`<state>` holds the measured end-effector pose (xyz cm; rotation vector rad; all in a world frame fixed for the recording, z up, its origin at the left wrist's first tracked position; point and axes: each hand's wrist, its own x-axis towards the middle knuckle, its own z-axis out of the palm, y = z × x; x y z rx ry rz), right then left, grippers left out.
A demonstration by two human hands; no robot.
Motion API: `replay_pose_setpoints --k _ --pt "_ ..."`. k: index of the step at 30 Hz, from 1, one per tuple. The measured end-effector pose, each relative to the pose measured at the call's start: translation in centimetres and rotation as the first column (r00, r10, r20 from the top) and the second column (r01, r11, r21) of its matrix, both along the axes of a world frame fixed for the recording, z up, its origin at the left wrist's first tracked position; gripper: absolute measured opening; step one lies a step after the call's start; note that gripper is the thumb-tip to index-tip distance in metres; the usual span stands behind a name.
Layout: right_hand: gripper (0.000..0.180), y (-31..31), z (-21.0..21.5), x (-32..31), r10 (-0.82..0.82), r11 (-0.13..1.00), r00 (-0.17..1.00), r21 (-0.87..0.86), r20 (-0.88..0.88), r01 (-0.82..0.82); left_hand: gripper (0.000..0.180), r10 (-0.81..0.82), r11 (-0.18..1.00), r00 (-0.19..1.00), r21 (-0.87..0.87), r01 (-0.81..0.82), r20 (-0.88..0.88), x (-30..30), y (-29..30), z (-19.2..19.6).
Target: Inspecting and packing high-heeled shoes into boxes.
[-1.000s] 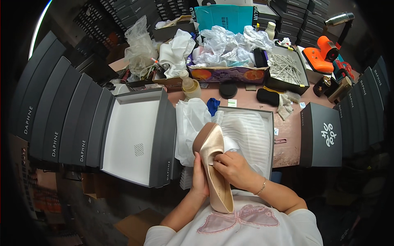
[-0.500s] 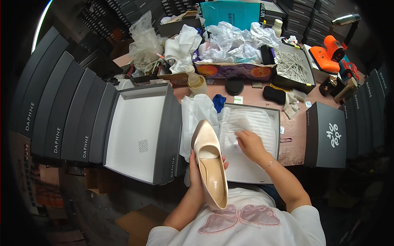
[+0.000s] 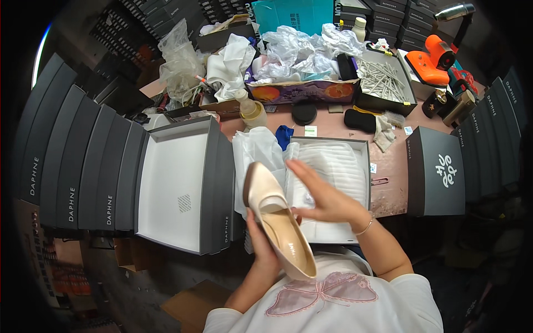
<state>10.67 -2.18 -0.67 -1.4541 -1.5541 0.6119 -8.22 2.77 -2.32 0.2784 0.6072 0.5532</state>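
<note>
A cream, pointed-toe pump (image 3: 287, 244) tilts toe-up in front of my chest. My left hand (image 3: 261, 244) grips it from the left side and underneath, so part of that hand is hidden. Just right of the shoe is my right hand (image 3: 328, 201), its fingers and thumb spread, with nothing visible in it. Whether its fingertips touch the shoe I cannot tell. Beneath the right hand sits an open grey shoe box (image 3: 365, 191) with pleated white wrapping (image 3: 341, 158) inside. White tissue paper (image 3: 258, 145) lies behind the shoe's toe.
At left, a large grey box part (image 3: 172, 188) stands with its white inside showing, beside a row of dark shoe boxes (image 3: 94, 161). Crumpled paper fills a carton (image 3: 302, 93) at the back. An orange tool (image 3: 430, 64) and a closed box (image 3: 436, 169) are at right.
My right hand has moved left from the wrapping in the box toward the shoe, and its fingers have spread. The shoe has tilted more to the left at its toe.
</note>
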Motion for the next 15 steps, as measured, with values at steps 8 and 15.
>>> replay_pose_setpoints --k 8,15 --pt "0.036 -0.5 -11.0 1.0 -0.019 0.948 0.875 -0.269 0.483 0.169 0.072 0.044 0.997 0.988 -0.057 -0.053 -0.151 1.6 0.5 2.3" --pt "0.031 -3.1 2.6 -2.7 -0.007 1.0 1.0 -0.002 -0.014 0.007 0.065 0.014 0.999 0.996 0.041 -0.011 -0.086 2.5 -0.3 1.4"
